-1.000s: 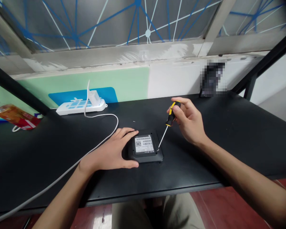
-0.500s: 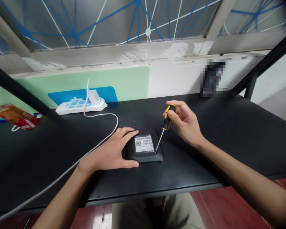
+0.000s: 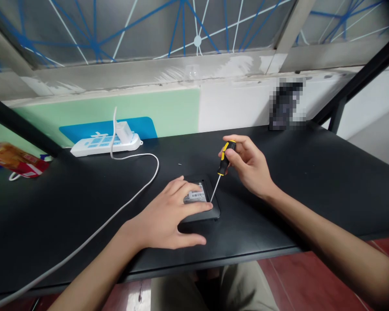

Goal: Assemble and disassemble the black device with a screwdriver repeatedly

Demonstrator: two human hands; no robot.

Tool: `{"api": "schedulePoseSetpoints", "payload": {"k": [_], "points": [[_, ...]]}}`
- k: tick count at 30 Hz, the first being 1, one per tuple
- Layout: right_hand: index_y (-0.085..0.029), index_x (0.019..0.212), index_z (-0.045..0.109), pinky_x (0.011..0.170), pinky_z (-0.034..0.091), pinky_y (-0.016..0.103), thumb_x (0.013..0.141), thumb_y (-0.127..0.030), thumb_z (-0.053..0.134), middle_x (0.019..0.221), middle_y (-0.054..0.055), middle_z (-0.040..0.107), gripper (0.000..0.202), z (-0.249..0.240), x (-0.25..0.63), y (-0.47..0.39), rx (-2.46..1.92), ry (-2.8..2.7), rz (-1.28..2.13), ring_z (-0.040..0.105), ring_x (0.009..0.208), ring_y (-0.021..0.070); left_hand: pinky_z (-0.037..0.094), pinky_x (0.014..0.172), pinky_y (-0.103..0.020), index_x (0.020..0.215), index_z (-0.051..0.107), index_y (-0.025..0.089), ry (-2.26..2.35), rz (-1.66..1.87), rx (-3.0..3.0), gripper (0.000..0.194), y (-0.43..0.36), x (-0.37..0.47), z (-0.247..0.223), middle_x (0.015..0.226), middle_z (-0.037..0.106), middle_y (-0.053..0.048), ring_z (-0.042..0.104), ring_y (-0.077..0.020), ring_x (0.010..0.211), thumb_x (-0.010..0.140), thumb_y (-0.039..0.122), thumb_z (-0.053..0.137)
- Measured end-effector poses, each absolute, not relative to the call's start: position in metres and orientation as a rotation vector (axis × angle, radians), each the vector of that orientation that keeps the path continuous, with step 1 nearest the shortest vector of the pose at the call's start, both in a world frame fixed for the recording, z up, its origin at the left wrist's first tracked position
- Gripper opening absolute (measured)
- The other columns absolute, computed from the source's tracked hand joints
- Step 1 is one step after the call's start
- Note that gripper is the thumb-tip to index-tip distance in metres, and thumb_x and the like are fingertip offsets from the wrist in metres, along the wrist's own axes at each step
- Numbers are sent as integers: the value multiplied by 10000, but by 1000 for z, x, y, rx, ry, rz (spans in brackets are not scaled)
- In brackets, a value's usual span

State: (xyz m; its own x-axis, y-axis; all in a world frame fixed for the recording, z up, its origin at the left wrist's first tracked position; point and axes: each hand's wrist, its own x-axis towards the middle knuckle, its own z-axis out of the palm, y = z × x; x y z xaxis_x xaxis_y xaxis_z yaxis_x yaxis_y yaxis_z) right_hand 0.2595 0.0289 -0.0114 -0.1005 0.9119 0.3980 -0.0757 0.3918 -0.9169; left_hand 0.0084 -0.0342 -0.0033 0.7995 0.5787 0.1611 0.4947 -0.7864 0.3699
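A flat black device (image 3: 215, 211) with a white printed label (image 3: 197, 195) lies on the black table, partly hidden under my left hand (image 3: 171, 211). The fingers of that hand are spread over it, and the index fingertip is at the screwdriver's tip near the device's right corner. My right hand (image 3: 248, 164) grips a yellow and black screwdriver (image 3: 226, 158) by its handle. Its thin shaft slants down to that corner; the fingertip hides the exact contact. Behind the device, a tiny pale screw-like piece (image 3: 180, 164) rests on the table.
A white power strip (image 3: 106, 144) with a plugged-in charger (image 3: 124, 132) sits at the back left. Its white cable (image 3: 129, 199) runs across the table to the front left. A bottle with amber contents (image 3: 17, 159) lies far left; a pixelated dark object (image 3: 282, 106) leans against the wall.
My left hand has moved right, from the device's left edge to across its label, with a finger now at the screwdriver tip. The right hand holds nearly the same pose.
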Motion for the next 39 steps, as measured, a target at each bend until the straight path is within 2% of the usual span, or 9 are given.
{"api": "schedulePoseSetpoints", "payload": {"k": [5, 9, 12, 17, 23, 25, 30, 34, 39], "points": [[-269, 1143, 597, 516, 595, 227, 872, -427, 730, 830, -17, 643, 341, -11, 259, 28, -807, -1425, 993, 599, 622, 90, 270, 1210, -617, 1353, 652, 298, 795, 370, 2736, 545, -34, 10, -7, 1392, 544, -129, 449, -358, 1354, 891, 584, 689], [-288, 1100, 570, 528, 604, 243, 856, -449, 740, 839, -7, 641, 338, -9, 259, 32, -831, -1337, 801, 611, 642, 107, 307, 1191, -595, 1362, 644, 322, 801, 360, 2742, 521, -34, 9, -6, 1418, 536, -113, 429, -356, 1359, 904, 568, 680], [-303, 1061, 501, 635, 655, 293, 847, -421, 753, 901, 3, 639, 351, -12, 261, 37, -844, -1291, 642, 675, 762, 142, 340, 1166, -593, 1354, 652, 325, 800, 379, 2719, 512, -34, 9, -5, 1435, 535, -109, 433, -367, 1341, 901, 559, 687], [-290, 1010, 431, 800, 665, 356, 826, -336, 774, 1002, 18, 663, 392, -25, 257, 41, -835, -1358, 634, 703, 925, 168, 387, 1140, -543, 1314, 663, 284, 853, 413, 2713, 499, -33, 7, 0, 1356, 602, -89, 521, -322, 1253, 893, 550, 694], [-279, 978, 448, 928, 608, 396, 783, -301, 804, 1027, 25, 668, 407, -40, 247, 42, -866, -1445, 719, 687, 1004, 177, 498, 960, -478, 1247, 647, 214, 1368, 632, 2665, 336, -23, -10, 6, 1226, 660, -90, 588, -280, 1087, 1008, 413, 520], [-280, 979, 437, 925, 605, 411, 793, -326, 794, 1044, 28, 664, 405, -44, 246, 42, -895, -1479, 724, 685, 1021, 187, 488, 993, -480, 1291, 615, 219, 1372, 546, 2619, 411, -21, -19, 7, 1270, 636, -88, 579, -292, 1128, 986, 488, 555], [-279, 991, 432, 899, 599, 413, 808, -359, 786, 1051, 28, 666, 407, -48, 246, 41, -935, -1533, 716, 685, 1005, 188, 339, 1181, -545, 1522, 389, 216, 1235, 201, 2468, 964, -22, -28, 7, 1518, 458, -135, 427, -374, 1397, 788, 772, 675], [-276, 993, 443, 885, 592, 404, 806, -357, 792, 1050, 23, 667, 404, -49, 246, 42, -937, -1534, 728, 684, 999, 185, 228, 1239, -567, 1551, 349, 197, 1219, 145, 2452, 1069, -22, -27, 5, 1538, 443, -148, 363, -381, 1455, 745, 820, 672], [-274, 991, 451, 889, 594, 414, 806, -357, 790, 1043, 26, 673, 395, -50, 246, 42, -937, -1529, 718, 686, 1002, 192, 235, 1246, -535, 1568, 319, 195, 1225, 121, 2470, 1102, -21, -29, 2, 1556, 422, -139, 353, -361, 1462, 737, 825, 675]]}}
